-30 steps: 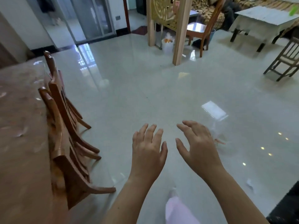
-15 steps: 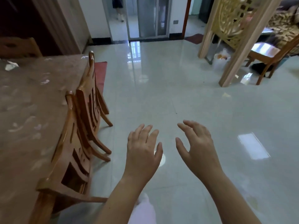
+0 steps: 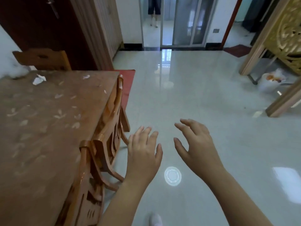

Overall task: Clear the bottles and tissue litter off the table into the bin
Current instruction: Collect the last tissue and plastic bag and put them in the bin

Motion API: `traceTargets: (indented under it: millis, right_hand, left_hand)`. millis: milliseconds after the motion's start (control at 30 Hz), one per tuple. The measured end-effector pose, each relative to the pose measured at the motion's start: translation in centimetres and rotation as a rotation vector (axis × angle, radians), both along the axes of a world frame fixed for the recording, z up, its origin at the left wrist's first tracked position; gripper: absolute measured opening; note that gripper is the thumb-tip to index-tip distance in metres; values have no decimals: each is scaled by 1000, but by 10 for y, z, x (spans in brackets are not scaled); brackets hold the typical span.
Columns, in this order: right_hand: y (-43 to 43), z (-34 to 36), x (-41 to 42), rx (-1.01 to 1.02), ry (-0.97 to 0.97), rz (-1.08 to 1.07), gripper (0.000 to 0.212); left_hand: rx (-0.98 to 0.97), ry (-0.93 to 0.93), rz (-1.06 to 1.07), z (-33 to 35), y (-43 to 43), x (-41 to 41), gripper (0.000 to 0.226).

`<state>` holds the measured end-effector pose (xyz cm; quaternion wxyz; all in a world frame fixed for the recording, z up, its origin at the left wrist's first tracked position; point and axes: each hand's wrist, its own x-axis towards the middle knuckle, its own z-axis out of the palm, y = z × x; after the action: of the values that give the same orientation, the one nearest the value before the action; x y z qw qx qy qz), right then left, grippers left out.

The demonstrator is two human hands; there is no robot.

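A brown table (image 3: 40, 128) with a leaf pattern fills the left. A crumpled white tissue (image 3: 38, 79) lies near its far edge, and a smaller scrap (image 3: 86, 77) sits further right. A white bin (image 3: 271, 82) with orange and white litter inside stands on the floor at the far right, beside a wooden post. My left hand (image 3: 143, 152) and my right hand (image 3: 195, 144) hover over the floor, right of the table, both empty with fingers spread. No bottles are in sight.
Two wooden chairs (image 3: 104, 144) are tucked against the table's right side; another chair back (image 3: 42, 58) stands at its far end. A red mat (image 3: 127, 82) lies beyond. A gilded screen with wooden posts (image 3: 285, 46) is at right. A person's legs (image 3: 154, 12) show behind the glass door.
The view has swung left, bringing the table top and its tissue into sight and shifting the bin to the right edge. Both hands stay open and empty in front of me.
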<state>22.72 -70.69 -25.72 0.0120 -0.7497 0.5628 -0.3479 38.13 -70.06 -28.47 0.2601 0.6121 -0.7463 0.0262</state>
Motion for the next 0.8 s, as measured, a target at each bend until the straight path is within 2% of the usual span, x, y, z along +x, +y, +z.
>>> traceTargets:
  millis: [300, 600, 800]
  right_hand:
    - [-157, -11, -9, -2, -33, 50, 36]
    - [-341, -4, -69, -3, -14, 76, 37]
    - [-439, -1, -77, 35, -20, 140, 38]
  left_hand:
    - [11, 5, 54, 0, -145, -7, 38]
    - [-25, 10, 17, 14, -326, -76, 36]
    - [-44, 29, 90, 21, -416, -90, 36]
